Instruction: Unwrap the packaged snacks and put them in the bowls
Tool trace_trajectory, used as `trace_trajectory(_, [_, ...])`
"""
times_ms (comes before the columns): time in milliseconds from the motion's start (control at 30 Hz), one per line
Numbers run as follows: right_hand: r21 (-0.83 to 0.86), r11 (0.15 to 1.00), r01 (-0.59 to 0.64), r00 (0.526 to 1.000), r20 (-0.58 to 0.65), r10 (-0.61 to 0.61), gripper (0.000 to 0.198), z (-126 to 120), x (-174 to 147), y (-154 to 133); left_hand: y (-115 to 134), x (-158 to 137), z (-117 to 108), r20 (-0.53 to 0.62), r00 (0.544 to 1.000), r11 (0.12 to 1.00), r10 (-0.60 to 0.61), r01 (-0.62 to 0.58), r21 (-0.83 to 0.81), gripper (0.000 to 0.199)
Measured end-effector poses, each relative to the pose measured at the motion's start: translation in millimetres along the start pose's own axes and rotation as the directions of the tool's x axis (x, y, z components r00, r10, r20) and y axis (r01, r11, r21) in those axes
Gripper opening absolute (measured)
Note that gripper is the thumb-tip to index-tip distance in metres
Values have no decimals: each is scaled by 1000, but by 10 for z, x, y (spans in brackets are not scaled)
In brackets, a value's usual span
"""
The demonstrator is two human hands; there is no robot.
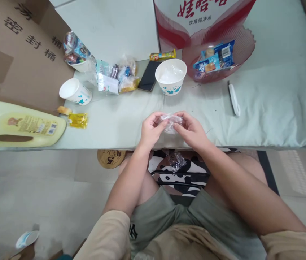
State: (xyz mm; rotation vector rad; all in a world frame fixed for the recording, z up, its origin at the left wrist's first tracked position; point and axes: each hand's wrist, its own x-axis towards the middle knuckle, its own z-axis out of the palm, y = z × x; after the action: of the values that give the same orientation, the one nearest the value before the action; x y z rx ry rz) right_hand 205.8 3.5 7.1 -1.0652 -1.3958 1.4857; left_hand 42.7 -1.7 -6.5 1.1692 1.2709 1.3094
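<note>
Both hands meet near the table's front edge around a crumpled clear plastic wrapper [170,124]. My left hand [153,129] pinches its left side between thumb and fingers. On the other side, my right hand [192,130] grips it the same way. Whether anything is inside the plastic cannot be made out. Just behind the hands stands a white paper bowl [171,88] with blue leaf prints and something clear and shiny in it. Another piece of clear plastic [178,161] hangs or lies below the table edge, near my knees.
A pink glass bowl [246,50] holds blue snack packets. Near it lies a white utility knife [233,99]. Left of the paper bowl are a black phone [149,76], wrapped snacks [126,77], a tipped paper cup [75,92], a yellow packet [78,120] and a large yellow bottle [20,122].
</note>
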Motion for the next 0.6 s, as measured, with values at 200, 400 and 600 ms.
trace_trajectory(200, [-145,985,98,984,-132,-117,39,-163,36,12,81,16,83,97,987,958,-127,148,-245,51])
trace_trajectory(400, [-95,994,45,991,-121,-56,25,-200,177,-91,89,39,112,-154,984,987,-83,60,-148,50])
trace_trajectory(600, [-98,995,-22,990,-140,8,17,-176,301,-168,640,901,-71,-180,909,778,376,-204,594,32])
